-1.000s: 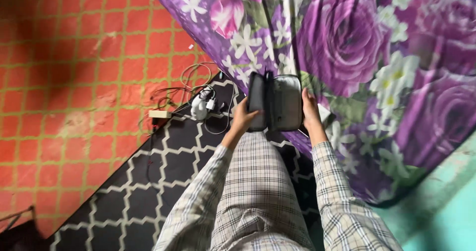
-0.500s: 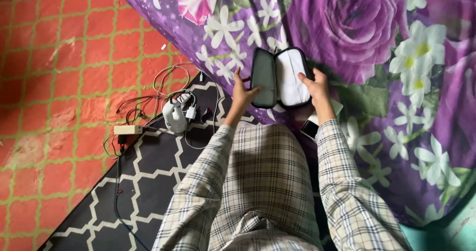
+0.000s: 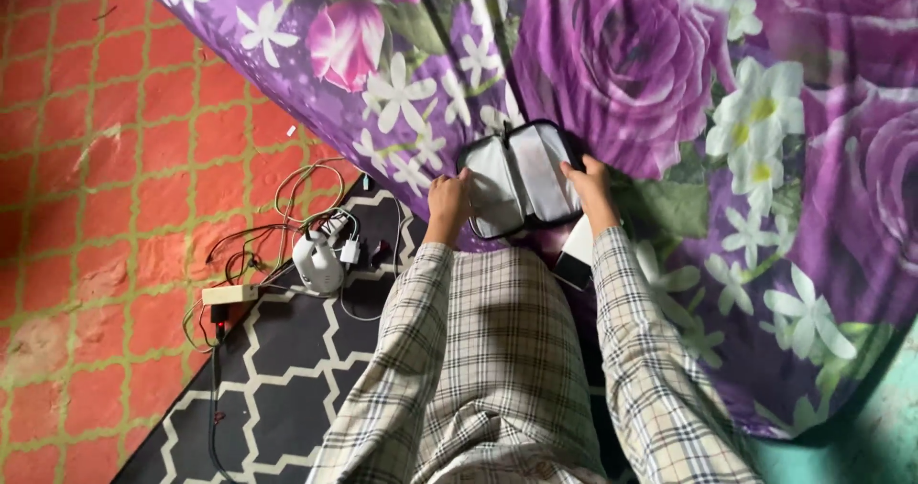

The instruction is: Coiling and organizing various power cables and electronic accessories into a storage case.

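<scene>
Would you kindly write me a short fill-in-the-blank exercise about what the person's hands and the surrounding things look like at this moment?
1. Both hands hold an open black zip case with a pale lining, lying on a floral bedsheet whose main colour is ____.
2. The left hand grips the case's ____ edge, the right hand the opposite one.
3. The white charger and tangled cables lie on a black rug patterned with ____ lines.
4. The person's sleeves are ____ patterned.

Missing words: purple; left; white; plaid

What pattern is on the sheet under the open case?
Purple with large roses and small white flowers on the sheet, clearest in the head view, around the open case.
</scene>
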